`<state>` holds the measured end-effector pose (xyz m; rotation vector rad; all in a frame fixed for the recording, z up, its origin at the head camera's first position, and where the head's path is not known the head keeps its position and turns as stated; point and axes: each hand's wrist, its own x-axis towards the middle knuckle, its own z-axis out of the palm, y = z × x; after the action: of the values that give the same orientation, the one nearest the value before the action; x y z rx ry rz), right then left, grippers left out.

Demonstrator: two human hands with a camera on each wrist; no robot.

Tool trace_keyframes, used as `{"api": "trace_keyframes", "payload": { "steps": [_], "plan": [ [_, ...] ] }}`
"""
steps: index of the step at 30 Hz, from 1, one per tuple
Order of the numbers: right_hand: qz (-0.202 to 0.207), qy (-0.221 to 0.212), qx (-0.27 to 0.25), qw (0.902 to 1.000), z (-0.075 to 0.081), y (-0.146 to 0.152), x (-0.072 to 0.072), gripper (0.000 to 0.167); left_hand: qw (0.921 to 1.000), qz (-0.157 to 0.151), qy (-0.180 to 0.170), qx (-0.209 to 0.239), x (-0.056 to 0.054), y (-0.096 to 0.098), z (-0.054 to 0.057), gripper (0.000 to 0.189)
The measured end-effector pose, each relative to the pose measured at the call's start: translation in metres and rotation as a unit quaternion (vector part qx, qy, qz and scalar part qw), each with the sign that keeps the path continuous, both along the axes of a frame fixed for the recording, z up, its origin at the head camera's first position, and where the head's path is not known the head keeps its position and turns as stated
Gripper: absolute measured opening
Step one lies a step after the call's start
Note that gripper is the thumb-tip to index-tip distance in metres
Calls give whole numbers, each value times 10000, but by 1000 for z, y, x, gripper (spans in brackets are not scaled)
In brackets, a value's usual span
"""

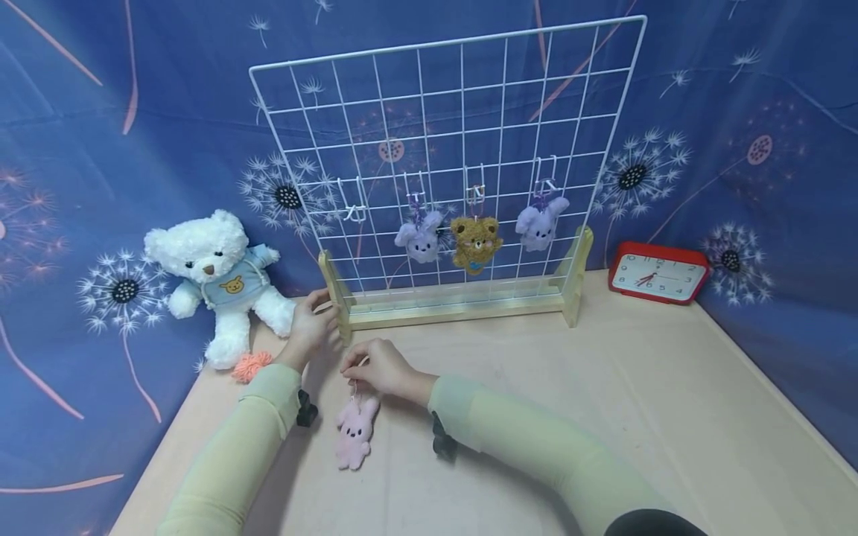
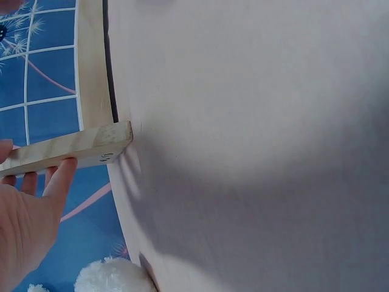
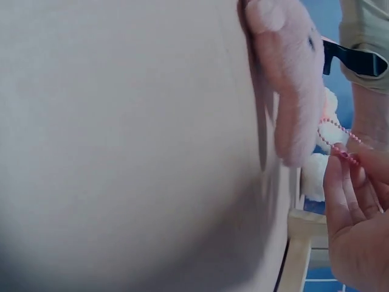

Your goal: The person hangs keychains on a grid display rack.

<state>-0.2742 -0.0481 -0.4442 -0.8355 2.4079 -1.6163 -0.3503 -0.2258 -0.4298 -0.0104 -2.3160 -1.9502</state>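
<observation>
My right hand point(image 1: 385, 366) pinches the pink bead chain point(image 3: 333, 135) of a pink plush bunny keychain point(image 1: 356, 433). Below the fingers the bunny hangs ears up, close over the table, its face toward the head camera. At the left end of the white wire grid rack point(image 1: 462, 141), my left hand point(image 1: 312, 321) grips the wooden side foot point(image 2: 73, 148), fingers on its outer side and the thumb partly cut off in the left wrist view. On the grid's hooks hang two lilac bunny keychains point(image 1: 421, 237) and a brown bear keychain point(image 1: 477, 243). The leftmost hook point(image 1: 354, 211) holds nothing.
A white teddy bear point(image 1: 244, 316) in a blue hoodie sits behind my left arm, with an orange yarn tuft point(image 1: 252, 366) in front of it. A red clock point(image 1: 659, 273) stands at the back right. Blue patterned cloth point(image 1: 757, 179) surrounds the table point(image 1: 603, 417).
</observation>
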Motion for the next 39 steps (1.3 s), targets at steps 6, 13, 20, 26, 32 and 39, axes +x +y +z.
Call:
{"api": "trace_keyframes", "payload": {
  "steps": [6,13,20,26,32,39],
  "plan": [
    [226,55,-211,9995,10,4,0,6,10000,-12,-46,-22,2,-1,1,49],
    [291,-24,-421,9987,19,8,2,6,9999,-20,-96,43,2,-1,0,50],
    [315,136,-430,9985,26,11,-2,4,9999,-15,-111,-32,2,-1,0,50],
    [390,295,-424,9979,35,14,-5,3,9999,-61,-133,8,4,-1,4,51],
    [434,429,-537,9967,48,16,-7,3,9997,-84,-198,133,3,-2,3,53],
    [283,595,-569,9962,59,19,-14,3,9999,-51,-152,59,2,-2,0,51]
  ]
}}
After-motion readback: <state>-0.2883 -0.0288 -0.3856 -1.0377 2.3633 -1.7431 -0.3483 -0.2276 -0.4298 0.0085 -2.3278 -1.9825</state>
